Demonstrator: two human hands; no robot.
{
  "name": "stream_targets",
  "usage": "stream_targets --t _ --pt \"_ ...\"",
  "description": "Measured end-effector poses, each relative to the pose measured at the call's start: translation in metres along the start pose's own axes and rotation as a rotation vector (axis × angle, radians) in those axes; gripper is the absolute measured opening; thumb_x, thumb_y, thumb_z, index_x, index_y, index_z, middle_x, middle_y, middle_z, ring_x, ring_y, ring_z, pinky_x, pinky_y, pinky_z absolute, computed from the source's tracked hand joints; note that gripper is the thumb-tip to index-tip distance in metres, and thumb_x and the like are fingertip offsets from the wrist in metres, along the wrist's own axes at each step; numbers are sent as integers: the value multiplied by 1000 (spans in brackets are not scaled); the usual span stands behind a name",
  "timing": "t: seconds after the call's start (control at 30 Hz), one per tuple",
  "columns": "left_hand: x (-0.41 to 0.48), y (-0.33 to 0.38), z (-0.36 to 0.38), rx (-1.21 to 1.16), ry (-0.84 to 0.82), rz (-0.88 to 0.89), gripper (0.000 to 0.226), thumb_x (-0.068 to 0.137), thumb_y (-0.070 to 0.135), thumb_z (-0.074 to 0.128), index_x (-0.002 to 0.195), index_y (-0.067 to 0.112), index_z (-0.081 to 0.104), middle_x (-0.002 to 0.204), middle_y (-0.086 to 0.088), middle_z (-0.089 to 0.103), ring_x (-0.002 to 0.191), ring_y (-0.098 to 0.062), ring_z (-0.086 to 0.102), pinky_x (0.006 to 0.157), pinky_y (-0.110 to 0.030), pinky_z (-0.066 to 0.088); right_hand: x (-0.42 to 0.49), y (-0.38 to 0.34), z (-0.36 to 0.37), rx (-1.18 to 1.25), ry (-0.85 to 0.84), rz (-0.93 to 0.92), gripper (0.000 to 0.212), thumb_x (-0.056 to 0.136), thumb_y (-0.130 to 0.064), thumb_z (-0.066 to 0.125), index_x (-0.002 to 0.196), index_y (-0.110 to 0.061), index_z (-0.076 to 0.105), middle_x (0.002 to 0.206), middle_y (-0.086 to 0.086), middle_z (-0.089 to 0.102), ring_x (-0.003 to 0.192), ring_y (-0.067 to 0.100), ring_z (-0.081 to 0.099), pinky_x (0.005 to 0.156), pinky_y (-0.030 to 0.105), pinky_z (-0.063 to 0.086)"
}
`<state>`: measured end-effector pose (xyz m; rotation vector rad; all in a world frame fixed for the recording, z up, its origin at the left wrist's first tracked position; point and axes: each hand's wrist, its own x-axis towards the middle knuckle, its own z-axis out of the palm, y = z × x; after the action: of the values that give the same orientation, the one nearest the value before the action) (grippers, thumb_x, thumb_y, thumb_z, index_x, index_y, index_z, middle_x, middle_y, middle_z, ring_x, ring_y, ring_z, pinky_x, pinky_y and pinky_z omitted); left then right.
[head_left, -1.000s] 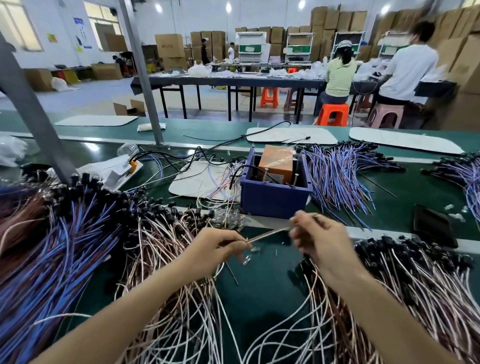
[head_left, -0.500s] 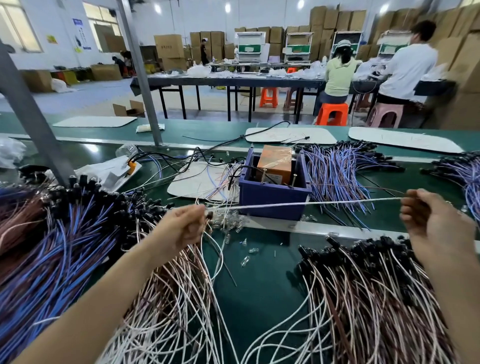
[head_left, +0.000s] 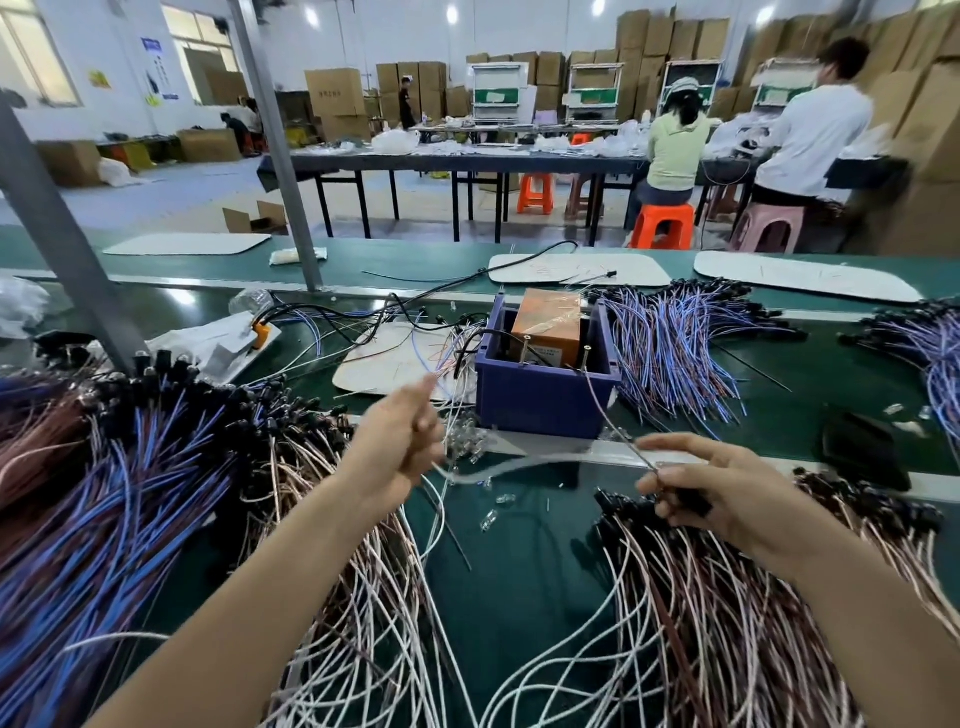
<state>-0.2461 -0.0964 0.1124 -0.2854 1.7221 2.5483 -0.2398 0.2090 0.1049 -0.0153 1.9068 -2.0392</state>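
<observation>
Near edge of the bench (head_left: 519, 597): white-and-brown leads (head_left: 374, 649) are lying fanned under the left forearm. A second heap, the black-capped leads (head_left: 727, 623), is lying under the right. Blue leads (head_left: 104, 519) are piling up along the left edge.

Just beyond, the wire (head_left: 519, 466) is hanging in a shallow sag between the two hands, clear of the bench and motion-blurred.

Left hand (head_left: 400, 441): the fingers (head_left: 423, 431) are clenching round one end of the wire, and its tip is sticking up past the knuckles. Right hand (head_left: 737, 499): the thumb (head_left: 670, 475) and lower fingers are pinching the other end, where something dark, probably its cap, is showing. The index finger is stretching out loose above.

Handling, judged: the wire is looking light, limp and thin, with smooth insulation likely to slip through a loose grip. Best hold is close to each end, at the cap on the right; the stripped tip is probably bending easily.

Small clear parts (head_left: 491, 519) are lying scattered between the hands. Mid-bench, a blue bin (head_left: 540, 400) is holding an orange box (head_left: 550, 327). Violet leads (head_left: 670, 358) are spreading just right of it, and a flat black object (head_left: 862, 452) is lying nearer the right edge. White mats (head_left: 800, 278) are lying along the far edge.
</observation>
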Motion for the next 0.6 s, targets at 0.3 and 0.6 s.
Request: stream_targets --t 0.3,0.6 --pt "-8 -36 60 397 -272 -112 28 97 38 51 106 16 67 52 8 45 40 -5 26 35 -16 21 -15 13 61 -218 -169 -3 26 93 2 53 110 -12 66 84 9 74 59 22 66 59 30 55" --pt "-21 -49 64 668 -410 78 34 101 25 48 73 21 66 49 11 46 40 -3 32 39 -15 23 -2 16 64 -170 88 -120 20 92 -11 58 106 -18 71 97 -2 75 96 12 66 80 31 53"
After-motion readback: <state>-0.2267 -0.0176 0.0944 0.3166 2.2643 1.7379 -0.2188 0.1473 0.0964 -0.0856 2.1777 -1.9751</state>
